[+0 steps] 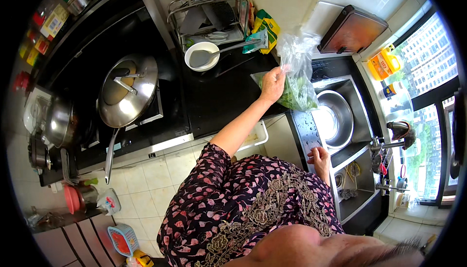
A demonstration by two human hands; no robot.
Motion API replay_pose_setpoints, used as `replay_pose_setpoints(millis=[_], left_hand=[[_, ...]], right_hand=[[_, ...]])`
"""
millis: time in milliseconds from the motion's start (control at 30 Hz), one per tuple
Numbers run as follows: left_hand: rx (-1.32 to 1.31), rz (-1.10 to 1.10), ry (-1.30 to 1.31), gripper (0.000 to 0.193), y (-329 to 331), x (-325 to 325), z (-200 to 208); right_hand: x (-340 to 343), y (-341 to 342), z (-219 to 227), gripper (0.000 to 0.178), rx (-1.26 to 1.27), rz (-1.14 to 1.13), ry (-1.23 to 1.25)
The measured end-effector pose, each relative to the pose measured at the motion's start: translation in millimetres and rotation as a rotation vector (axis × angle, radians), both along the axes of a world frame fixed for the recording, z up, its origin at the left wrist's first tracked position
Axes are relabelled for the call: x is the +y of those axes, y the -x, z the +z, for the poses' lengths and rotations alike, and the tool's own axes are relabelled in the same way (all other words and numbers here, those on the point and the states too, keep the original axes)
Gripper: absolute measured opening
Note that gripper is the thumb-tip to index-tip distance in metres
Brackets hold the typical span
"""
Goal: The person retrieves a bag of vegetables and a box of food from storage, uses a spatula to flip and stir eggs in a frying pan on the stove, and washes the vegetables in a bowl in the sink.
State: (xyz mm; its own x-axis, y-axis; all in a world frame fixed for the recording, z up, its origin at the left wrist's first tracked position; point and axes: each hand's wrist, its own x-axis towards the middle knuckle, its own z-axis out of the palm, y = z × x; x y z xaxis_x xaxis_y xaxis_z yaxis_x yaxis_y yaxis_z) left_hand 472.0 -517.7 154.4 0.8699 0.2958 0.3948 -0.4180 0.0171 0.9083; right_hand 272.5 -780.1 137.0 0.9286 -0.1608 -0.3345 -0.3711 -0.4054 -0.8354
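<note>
My left hand [273, 85] is closed on a clear plastic bag [297, 55], its fingers pinching the film at the side. Green leafy vegetables [296, 92] fill the lower part of the bag, which rests on the black counter left of the sink. My right hand [319, 162] is at the wet front edge of the sink, fingers loosely bent and slightly apart, with nothing visible in them. A round steel basin [346, 116] sits in the far sink bowl, just beyond my right hand.
A lidded wok [127, 92] stands on the stove at left, its handle [112, 155] jutting forward. On the counter are a white bowl [210, 66] with a spatula [233, 47] and a knife rack [209, 24]. A cutting board [351, 29] leans on the wall; a faucet [389, 144] borders the sink.
</note>
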Motion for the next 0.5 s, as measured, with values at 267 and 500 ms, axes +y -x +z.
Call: replay_pose_setpoints(millis=[267, 500], left_hand=[[0.179, 0.041, -0.576, 0.067, 30.9, 18.9, -47.0], [0.230, -0.004, -0.569, 0.065, 74.3, 14.7, -41.8]], right_hand=[[-7.7, 5.4, -19.5, 0.026, -0.050, -0.036, -0.028], [-13.3, 5.5, -35.4, 0.028, -0.052, 0.001, -0.091]])
